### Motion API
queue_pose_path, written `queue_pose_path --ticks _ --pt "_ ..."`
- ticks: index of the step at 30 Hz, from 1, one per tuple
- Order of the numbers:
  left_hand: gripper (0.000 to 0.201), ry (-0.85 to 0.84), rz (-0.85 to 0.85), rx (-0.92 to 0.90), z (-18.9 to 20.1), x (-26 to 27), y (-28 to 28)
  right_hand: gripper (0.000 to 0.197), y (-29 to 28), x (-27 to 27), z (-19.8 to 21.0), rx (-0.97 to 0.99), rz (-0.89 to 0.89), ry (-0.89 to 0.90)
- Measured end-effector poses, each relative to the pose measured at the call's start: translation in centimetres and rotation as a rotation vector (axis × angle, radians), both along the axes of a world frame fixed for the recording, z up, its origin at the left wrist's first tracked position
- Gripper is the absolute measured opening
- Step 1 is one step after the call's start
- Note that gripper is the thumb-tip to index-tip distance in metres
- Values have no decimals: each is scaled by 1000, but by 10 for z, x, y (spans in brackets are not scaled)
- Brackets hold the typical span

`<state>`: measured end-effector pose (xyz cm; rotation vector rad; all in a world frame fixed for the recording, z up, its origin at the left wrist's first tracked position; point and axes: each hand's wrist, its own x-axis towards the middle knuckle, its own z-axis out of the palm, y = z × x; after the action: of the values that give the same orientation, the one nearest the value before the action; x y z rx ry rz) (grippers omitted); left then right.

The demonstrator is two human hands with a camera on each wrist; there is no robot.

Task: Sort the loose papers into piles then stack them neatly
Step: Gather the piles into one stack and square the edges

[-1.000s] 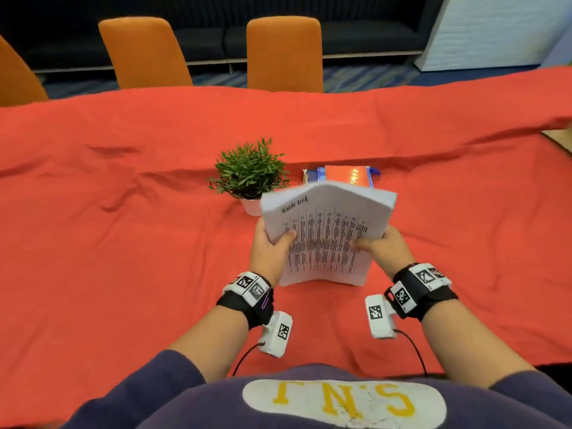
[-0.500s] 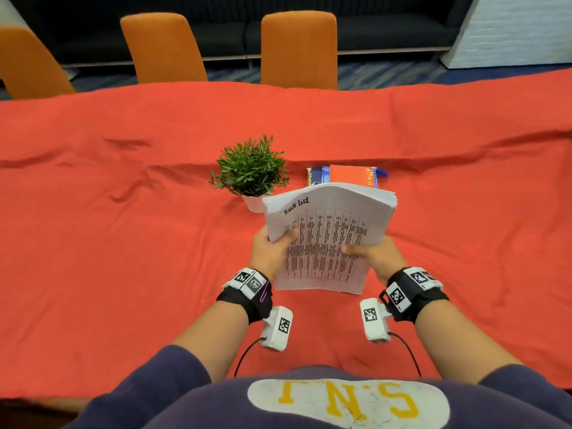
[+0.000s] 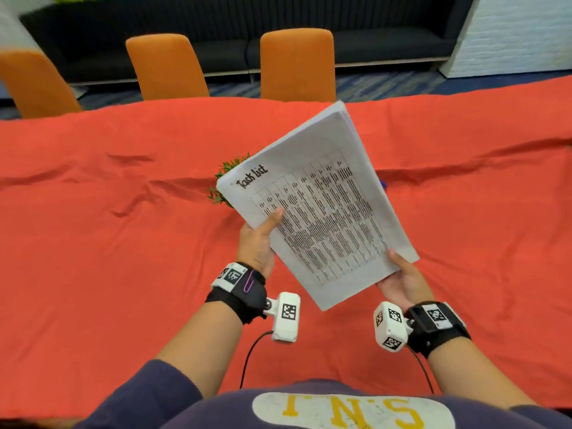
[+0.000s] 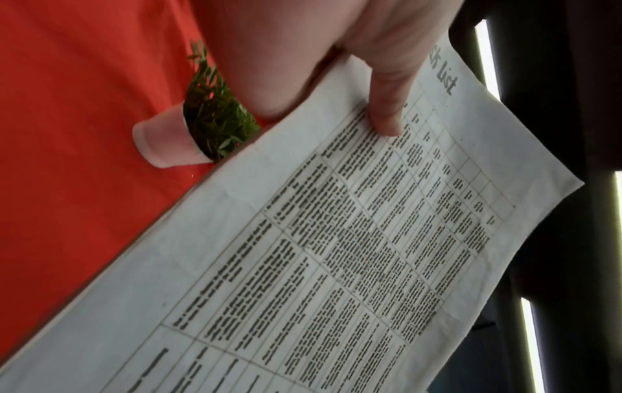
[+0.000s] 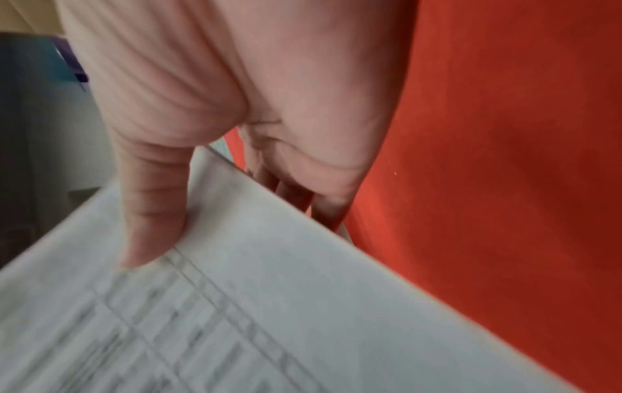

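The left hand (image 3: 258,243) pinches the stack of papers (image 3: 322,209) along its left edge, thumb (image 4: 387,106) pressed flat on the printed top sheet and the fingers hidden underneath. The stack is held up in the air above the red-covered desk (image 3: 108,258), tilted so that its far corner points up and to the right; the top sheet carries a heading reading "Task list" over a dense table of small print. Just behind the stack's left corner a small potted plant (image 4: 215,117) in a pale pot stands on the desk, mostly hidden by the paper from the head view. The right hand (image 3: 402,283) grips the stack's near right corner, thumb (image 5: 151,212) on top of the sheet and the fingers (image 5: 303,196) curled beneath it; that wrist view is blurred. Beyond the desk's far edge stand three orange chairs (image 3: 297,66), with a dark sofa (image 3: 387,41) along the wall behind them.
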<state>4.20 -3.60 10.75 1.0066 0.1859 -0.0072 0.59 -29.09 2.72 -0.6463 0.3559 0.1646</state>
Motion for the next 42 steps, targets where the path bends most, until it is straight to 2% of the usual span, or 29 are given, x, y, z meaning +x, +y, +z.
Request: queue_pose_path --ticks 2,3,8,11,14,16,17,20,22,25,29,32,36,39,42 --pt "63 19 -19 -67 1 -2 -8 31 9 0 3 2 51 -26" --pt "60 34 -17 -79 1 -3 -11 31 12 1 3 -23 73 -28" --pt "22 103 87 13 -9 -1 7 39 -14 10 4 -231 89 -53" --pt "25 82 24 317 -19 4 40 53 -41 10 -1 -356 61 -31" --pt "32 52 -151 635 -32 -1 47 64 -53 10 -7 -501 77 -57" --pt "33 68 -206 752 -45 -7 43 75 -52 10 -11 -618 90 -70" --pt "32 85 -187 778 -52 -9 41 72 -50 10 -12 -666 103 -83" --pt "33 175 -98 751 -80 -17 44 42 -42 4 -19 -783 172 -127" --pt "37 230 -86 734 -96 -24 46 32 -40 -3 -30 -865 185 -75" --pt "33 256 -43 703 -108 -33 40 43 -34 -11 -44 -906 203 -7" --pt "34 241 27 628 -100 -35 31 55 -33 -3 -41 -858 154 -16" --pt "34 227 50 608 -99 -34 30 75 -35 -1 -44 -860 139 5" --pt "35 244 78 595 -105 -38 26 53 -27 -7 -42 -838 109 41" --pt "34 234 93 584 -104 -35 30 51 -26 -5 -39 -844 85 28" --pt "35 254 31 593 -108 -36 32 51 -27 -8 -43 -895 117 27"
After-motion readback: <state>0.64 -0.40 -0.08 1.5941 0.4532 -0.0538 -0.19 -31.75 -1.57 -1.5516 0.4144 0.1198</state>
